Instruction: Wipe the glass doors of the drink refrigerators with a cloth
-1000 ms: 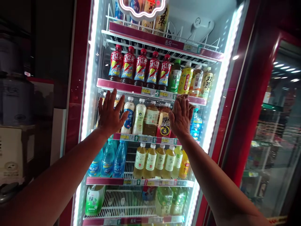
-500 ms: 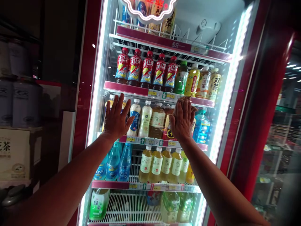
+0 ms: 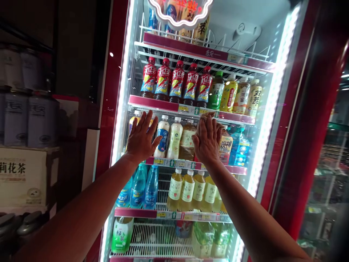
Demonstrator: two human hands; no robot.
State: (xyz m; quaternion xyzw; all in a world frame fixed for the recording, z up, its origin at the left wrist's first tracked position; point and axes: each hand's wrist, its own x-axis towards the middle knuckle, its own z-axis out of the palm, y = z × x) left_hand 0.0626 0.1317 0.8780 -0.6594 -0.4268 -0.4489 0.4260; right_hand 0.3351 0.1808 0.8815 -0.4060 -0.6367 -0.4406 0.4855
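Flat against the glass door of a lit drinks cooler, my left hand [image 3: 141, 140] has its fingers spread and holds nothing. My right hand [image 3: 207, 142] presses a crumpled brownish cloth [image 3: 219, 127] to the same glass, and the cloth shows past the fingertips and beside them. Behind the glass, white-capped bottles [image 3: 175, 140] stand between the hands. Red-capped bottles [image 3: 177, 82] line the shelf above. Pale yellow bottles [image 3: 187, 187] and blue bottles [image 3: 151, 189] stand on the shelf below.
Grey canisters [image 3: 40, 120] and a cream box [image 3: 23, 176] are on a dark rack at the left. A glowing sign [image 3: 181, 23] sits high on the door. The cooler's red frame [image 3: 308, 145] runs down the right, with another glass-fronted case beyond it.
My right hand and the cloth have slid left over the glass, closer to my left hand. The cooler appears shifted slightly right in view. My left hand stays spread on the glass.
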